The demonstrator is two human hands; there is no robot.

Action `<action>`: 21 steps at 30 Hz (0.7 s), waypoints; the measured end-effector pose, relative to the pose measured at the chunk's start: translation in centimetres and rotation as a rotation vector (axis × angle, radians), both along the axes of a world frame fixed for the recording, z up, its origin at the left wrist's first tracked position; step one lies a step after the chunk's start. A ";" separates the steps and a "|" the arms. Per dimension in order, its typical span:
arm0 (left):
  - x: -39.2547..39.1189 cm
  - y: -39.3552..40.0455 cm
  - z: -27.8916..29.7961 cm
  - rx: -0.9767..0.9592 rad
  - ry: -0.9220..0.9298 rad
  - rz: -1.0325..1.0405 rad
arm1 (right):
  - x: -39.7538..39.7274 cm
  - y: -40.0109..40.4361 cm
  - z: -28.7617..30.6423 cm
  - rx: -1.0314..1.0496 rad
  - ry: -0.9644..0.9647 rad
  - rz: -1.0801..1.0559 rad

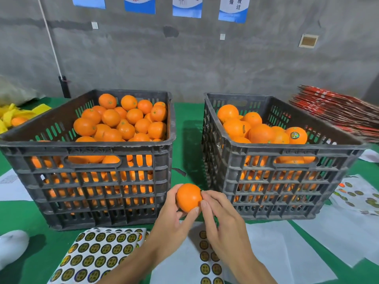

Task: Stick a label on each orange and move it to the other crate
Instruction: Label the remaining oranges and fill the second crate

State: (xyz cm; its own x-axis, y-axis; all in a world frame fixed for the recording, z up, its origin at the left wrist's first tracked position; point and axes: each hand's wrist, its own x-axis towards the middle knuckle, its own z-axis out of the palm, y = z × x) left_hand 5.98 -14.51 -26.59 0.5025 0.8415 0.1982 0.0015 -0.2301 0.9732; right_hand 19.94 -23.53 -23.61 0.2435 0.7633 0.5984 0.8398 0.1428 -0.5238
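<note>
I am cupping a smooth round orange [188, 197] in my left hand [174, 220], fingers curled round it, while my right hand [220, 226] is pinching at its right side. It is sitting above the green cloth table [184, 119], between two slatted black plastic crates: the left crate [98, 181] and the right crate [287, 181]. Glossy round label sheets [98, 255] are lying below; a rough grey concrete wall [184, 58] is standing behind.

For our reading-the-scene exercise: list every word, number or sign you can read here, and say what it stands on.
"做" and "放过": rightmost wall poster, cut off at the top.
"准": third poster, partly cut off.
Round labels on the sticker sheet: print too small to read.
Label on an orange in the right crate: too small to read.
Crates: no text visible.
</note>
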 end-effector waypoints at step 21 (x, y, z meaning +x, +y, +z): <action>5.9 5.4 20.5 0.735 0.221 0.143 | 8.4 4.6 19.2 0.075 -0.055 -0.363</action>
